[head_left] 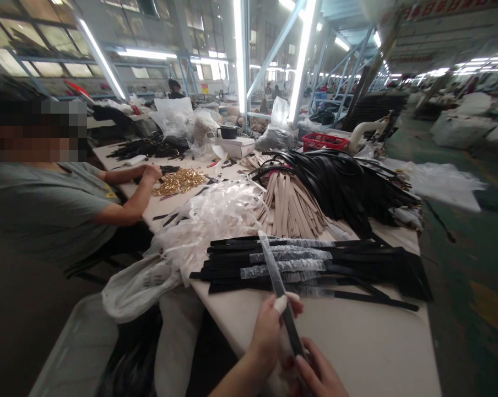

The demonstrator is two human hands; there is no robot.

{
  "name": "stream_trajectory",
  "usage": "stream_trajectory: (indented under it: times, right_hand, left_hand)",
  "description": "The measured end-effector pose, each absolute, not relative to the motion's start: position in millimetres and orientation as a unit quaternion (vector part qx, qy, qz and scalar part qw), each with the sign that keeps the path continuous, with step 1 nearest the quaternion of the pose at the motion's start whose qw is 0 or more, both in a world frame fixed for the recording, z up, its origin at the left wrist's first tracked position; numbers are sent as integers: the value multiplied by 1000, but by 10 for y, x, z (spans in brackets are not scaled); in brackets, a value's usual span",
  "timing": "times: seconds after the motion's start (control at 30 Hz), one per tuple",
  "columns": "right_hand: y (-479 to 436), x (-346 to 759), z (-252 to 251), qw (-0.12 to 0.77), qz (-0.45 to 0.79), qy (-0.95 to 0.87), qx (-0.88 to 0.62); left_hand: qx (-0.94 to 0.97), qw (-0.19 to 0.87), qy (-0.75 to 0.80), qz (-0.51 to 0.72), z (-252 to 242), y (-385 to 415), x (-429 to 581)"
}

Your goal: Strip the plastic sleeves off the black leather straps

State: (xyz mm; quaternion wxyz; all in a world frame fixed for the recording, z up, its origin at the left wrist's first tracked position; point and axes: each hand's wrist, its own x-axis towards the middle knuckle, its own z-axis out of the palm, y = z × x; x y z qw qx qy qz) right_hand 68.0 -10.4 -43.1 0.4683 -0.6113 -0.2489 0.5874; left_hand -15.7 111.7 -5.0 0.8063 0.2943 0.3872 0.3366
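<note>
Both my hands are closed around one black strap (289,322) whose far end is inside a clear plastic sleeve (271,261). My left hand (269,325) grips it about midway, with a white covering on one fingertip. Lower down, my right hand (317,369) pinches the near end of the strap, partly cut off by the bottom edge. Just beyond my hands lies a stack of black straps (368,264), several of them with crinkled plastic sleeves around their middles. A heap of loose clear plastic sleeves (224,204) sits to the left of that stack.
Beige straps (292,204) and a thick bundle of black straps (340,182) lie farther back on the white table (368,342). A co-worker (67,204) sits at left by gold-coloured metal pieces (178,182). A red basket (324,141) stands behind; a grey bin (75,342) is below left.
</note>
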Motion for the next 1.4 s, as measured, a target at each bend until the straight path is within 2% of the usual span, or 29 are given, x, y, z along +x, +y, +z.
stream_trajectory:
  times: [0.13, 0.33, 0.43, 0.63, 0.73, 0.9, 1.0, 1.1, 1.17, 1.3, 1.4]
  right_hand:
    - [177, 651, -277, 443, 598, -309, -592]
    - [96, 433, -331, 423, 666, -294, -539]
    - [165, 366, -241, 445, 614, -324, -565]
    - [405, 484, -153, 470, 481, -424, -607]
    - [363, 509, -245, 461, 491, -427, -603]
    - [306, 446, -317, 442, 541, -390, -599]
    - [386, 442, -266, 459, 515, -400, -604]
    - [472, 577, -172, 433, 536, -418, -592]
    - [546, 760, -59, 396, 536, -460, -587]
    - [901, 1103, 304, 409, 405, -507, -641]
    - [1276, 1122, 575, 375, 406, -557, -620]
  left_hand:
    - [285, 837, 352, 308, -5, 1073, -209]
    - [259, 798, 328, 435, 268, 1720, -271]
    - [285, 786, 331, 438, 248, 1624, -241]
    - [285, 800, 392, 353, -105, 901, -263]
    - [292, 816, 383, 321, -175, 903, -358]
    - [278, 813, 316, 403, 4, 1338, -401]
    - [316, 806, 331, 374, -13, 1333, -341]
    - [345, 807, 356, 319, -122, 1198, -344]
    - [380, 776, 366, 346, -155, 1180, -403]
    - [511, 700, 337, 367, -68, 1296, -513]
    - [556, 694, 301, 345, 9, 1332, -494]
